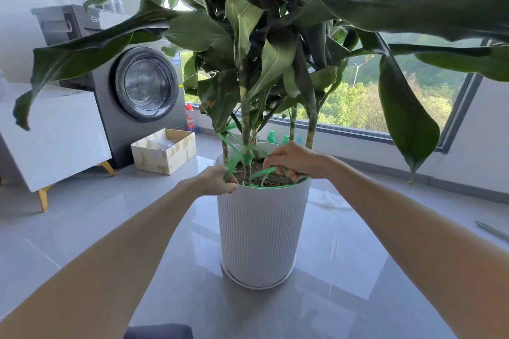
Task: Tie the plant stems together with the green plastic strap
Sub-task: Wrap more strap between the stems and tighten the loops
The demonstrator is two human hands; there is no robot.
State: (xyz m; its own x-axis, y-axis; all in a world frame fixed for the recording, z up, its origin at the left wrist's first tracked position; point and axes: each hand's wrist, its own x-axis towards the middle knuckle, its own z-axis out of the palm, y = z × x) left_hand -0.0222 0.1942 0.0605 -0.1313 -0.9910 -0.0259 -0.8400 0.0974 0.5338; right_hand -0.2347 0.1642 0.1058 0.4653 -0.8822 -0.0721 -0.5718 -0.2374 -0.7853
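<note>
- While both arms reach out, what do the hands hold?
- The left hand [220, 180] pinches one end of the green plastic strap [246, 156] with curled fingers, right at the left edge of the white pot [261, 228]. The right hand [289, 159] has its fingers curled round another bit of the strap, over the soil [272, 180] on the right side.
- Where does the strap go?
- It is wound round the thin front stem [246, 118], just above the soil. One band runs from there down to the left hand. More bands go up and left to the left stem [225, 150]. A green bit also lies across the soil towards the right hand.
- Are the plant stems tied now?
- They stand up in the pot, a little apart. I cannot tell if there is a knot.
- What else is around?
- The pot stands on the shiny grey floor [110, 228]. A washing machine [143, 82] is back on the left, with an open cardboard box [165, 151] in front of it and a white cabinet [55, 132] near it. Big dark leaves [413, 8] hang above the hands, and a window [358, 96] is behind the plant.
</note>
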